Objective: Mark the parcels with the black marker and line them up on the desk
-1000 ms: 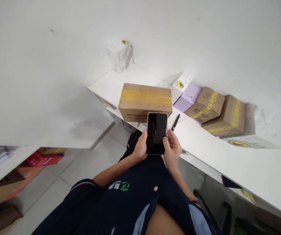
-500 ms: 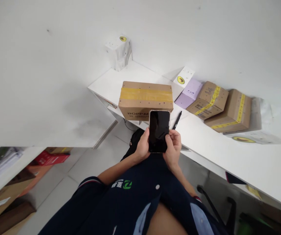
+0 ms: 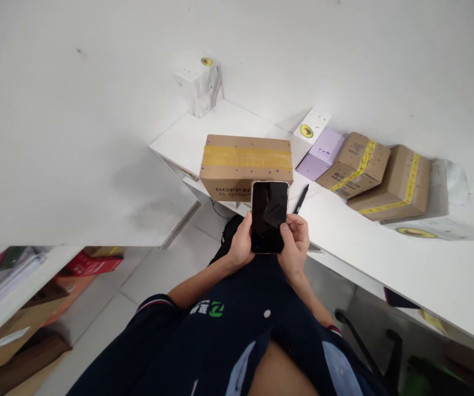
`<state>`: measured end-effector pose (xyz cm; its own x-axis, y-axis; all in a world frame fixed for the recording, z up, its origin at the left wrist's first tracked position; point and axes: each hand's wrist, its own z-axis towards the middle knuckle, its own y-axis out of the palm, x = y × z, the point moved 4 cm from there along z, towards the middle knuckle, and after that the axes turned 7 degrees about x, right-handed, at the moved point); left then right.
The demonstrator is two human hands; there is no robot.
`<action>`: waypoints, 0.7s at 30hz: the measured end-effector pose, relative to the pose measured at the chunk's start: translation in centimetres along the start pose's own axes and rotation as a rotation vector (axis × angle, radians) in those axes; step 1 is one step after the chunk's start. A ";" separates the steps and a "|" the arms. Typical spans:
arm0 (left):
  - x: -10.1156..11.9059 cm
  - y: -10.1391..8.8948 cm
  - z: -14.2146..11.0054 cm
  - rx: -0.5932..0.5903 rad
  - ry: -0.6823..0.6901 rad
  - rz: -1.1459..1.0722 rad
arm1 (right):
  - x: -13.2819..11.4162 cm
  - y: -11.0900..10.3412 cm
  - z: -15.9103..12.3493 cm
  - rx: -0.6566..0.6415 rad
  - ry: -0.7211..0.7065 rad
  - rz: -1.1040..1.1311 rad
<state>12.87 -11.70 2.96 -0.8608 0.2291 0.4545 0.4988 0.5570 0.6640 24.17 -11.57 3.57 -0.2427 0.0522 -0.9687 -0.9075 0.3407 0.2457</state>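
I hold a black phone [image 3: 268,216] with a dark screen upright in front of my chest, both hands around it. My left hand [image 3: 239,245] grips its left edge, fingers wrapped behind it. My right hand [image 3: 295,246] grips the right edge, with the thumb resting on the lower screen. Just beyond the phone, a brown carton [image 3: 245,163] sealed with yellow tape stands on the white desk [image 3: 406,258]. A black pen [image 3: 301,198] lies on the desk to the right of the phone.
Two taped brown cartons [image 3: 379,176], a lilac box [image 3: 321,155] and white boxes [image 3: 201,81] line the wall on the desk. A chair [image 3: 369,352] stands under the desk at right. Shelves with cartons and papers [image 3: 17,297] are at left.
The phone and both hands have shifted slightly right and up in view as my head moved. My right fingers have curled more closely round the phone's edge.
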 end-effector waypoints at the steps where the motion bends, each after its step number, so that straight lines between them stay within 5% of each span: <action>1: 0.0 0.0 0.1 0.021 0.000 -0.011 | 0.0 0.1 0.0 -0.007 0.000 -0.009; 21: -0.1 -1.1 0.9 0.091 0.036 0.005 | -1.5 0.9 -0.2 -0.131 -0.068 -0.070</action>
<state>12.33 -11.63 1.65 -0.8533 0.2042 0.4798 0.4906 0.6262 0.6059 23.65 -11.57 5.24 -0.1573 0.0976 -0.9827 -0.9594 0.2209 0.1755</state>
